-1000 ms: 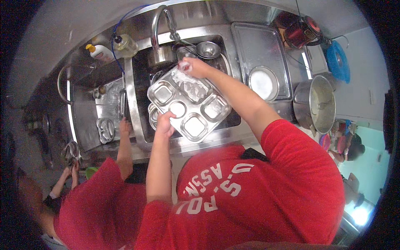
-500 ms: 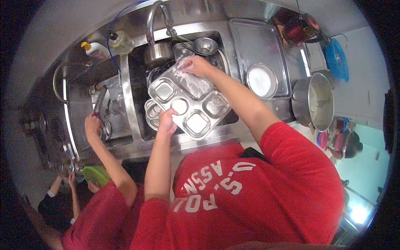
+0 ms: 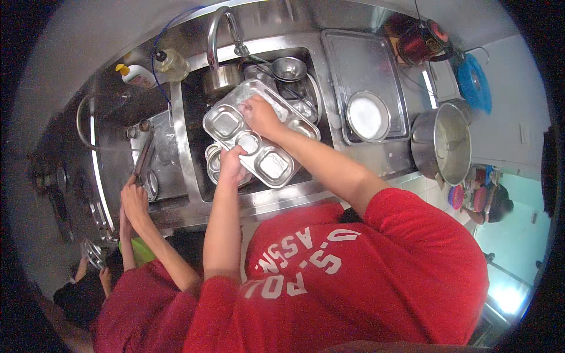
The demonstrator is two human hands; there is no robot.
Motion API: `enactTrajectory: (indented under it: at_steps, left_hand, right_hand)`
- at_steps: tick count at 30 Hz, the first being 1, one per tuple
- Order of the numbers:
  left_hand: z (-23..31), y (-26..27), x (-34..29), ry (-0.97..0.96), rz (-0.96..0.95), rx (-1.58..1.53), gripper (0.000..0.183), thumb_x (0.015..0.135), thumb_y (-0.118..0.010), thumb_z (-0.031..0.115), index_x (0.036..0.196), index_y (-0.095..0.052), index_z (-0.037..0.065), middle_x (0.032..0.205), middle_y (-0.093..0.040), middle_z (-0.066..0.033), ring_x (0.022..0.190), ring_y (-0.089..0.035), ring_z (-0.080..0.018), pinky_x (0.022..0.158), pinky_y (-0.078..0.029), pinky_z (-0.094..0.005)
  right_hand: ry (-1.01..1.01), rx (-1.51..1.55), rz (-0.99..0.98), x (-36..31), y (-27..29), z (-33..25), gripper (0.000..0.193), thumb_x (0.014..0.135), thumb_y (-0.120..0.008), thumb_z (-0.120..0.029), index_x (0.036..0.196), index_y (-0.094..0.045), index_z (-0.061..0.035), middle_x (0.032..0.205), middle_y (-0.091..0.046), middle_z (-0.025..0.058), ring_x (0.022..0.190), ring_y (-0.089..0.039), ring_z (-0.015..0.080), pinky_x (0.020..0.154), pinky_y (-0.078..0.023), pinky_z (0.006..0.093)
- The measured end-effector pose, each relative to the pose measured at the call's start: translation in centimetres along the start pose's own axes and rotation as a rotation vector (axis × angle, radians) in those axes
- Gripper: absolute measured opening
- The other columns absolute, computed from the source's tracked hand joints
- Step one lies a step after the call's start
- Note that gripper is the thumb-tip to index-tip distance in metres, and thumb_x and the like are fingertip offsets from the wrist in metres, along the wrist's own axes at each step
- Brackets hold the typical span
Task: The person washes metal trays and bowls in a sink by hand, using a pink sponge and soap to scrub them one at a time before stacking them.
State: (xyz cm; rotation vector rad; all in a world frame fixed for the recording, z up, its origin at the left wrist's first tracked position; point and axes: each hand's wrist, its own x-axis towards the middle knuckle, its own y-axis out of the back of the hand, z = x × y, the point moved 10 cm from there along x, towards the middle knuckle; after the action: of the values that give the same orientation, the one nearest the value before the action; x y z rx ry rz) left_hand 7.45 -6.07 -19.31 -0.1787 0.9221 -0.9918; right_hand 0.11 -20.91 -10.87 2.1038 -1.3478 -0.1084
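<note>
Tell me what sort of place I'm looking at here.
Most likely a canteen or commercial kitchen's dishwashing station. A long stainless steel sink with a tall faucet holds piled metal dishes, both hands work on a compartment meal tray, and a large steel stockpot stands on the counter beside it.

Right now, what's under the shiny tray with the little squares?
Under the compartment tray, stacked steel bowls peek out beside the left hand. The right hand rubs its top. The tray hides the sink bottom.
</note>
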Motion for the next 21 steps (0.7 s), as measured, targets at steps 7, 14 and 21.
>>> enactTrajectory:
  at_steps: [7,14,21]
  left_hand:
    - [1.5,-2.1,-0.7,-0.035,-0.023,0.223,0.045,0.071,-0.048,-0.01,0.114,-0.054,-0.001,0.099,-0.063,-0.0099,0.088,-0.066,-0.0222,0.076,-0.055,-0.0347]
    - [1.9,-0.3,0.0,-0.096,-0.024,0.232,0.043,0.074,-0.051,-0.005,0.117,-0.054,0.001,0.101,-0.062,-0.0074,0.085,-0.062,-0.0164,0.07,-0.05,-0.0284]
    - [2.3,0.6,-0.2,-0.086,-0.008,0.21,0.048,0.075,-0.05,-0.004,0.122,-0.053,0.0,0.103,-0.063,-0.0089,0.086,-0.064,-0.0171,0.071,-0.054,-0.0305]
  right_hand:
    - [0.321,0.155,-0.117,-1.4,-2.0,-5.4,0.027,0.084,-0.066,-0.022,0.105,-0.067,-0.0053,0.111,-0.065,0.0164,0.104,-0.06,0.0358,0.091,-0.049,0.0423]
    - [0.139,0.169,-0.375,-2.6,-4.8,-5.4,0.027,0.086,-0.059,-0.02,0.107,-0.068,-0.0064,0.108,-0.067,0.018,0.099,-0.063,0.0379,0.088,-0.051,0.0435]
    - [0.23,0.196,-0.405,-3.7,-3.7,-6.1,0.022,0.085,-0.056,-0.015,0.1,-0.069,-0.0053,0.1,-0.066,0.015,0.097,-0.062,0.0363,0.086,-0.05,0.0427]
